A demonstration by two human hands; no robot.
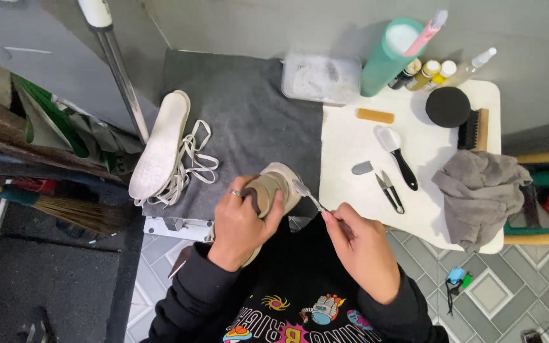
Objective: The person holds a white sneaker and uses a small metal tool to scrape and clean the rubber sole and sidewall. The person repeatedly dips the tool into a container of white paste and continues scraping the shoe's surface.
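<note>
— What have I got in hand from where you sit?

— My left hand [244,219] is wrapped around the toe of a tan shoe [273,190], fingers curled tight over the upper, a ring on one of them. The shoe sits at the near edge of the grey mat [249,108], half over my lap. My right hand [362,244] pinches a small clear-headed brush [306,194] by its thin handle, fingers narrow, the bristles touching the shoe's front.

— How would you work it well?

— I judge short, light strokes are best, with the left hand keeping the shoe from rolling and the brush held low on the handle for control. Pressing hard could splay the bristles.

— Count what's around.

— One white insole [159,146] on the mat, with one tangle of pale laces [192,162] beside it. One clear plastic tub [321,77] at the back. On the white board [351,146]: one teal cylinder [386,60], four small bottles [428,71] that I can make out, one tan block [375,115], one black round sponge [448,106], one wooden brush [475,129], one black-handled brush [396,155], one pair of snips [389,190], one small grey scraper [361,168], and one grey cloth [481,190] crumpled at the right edge.
</note>
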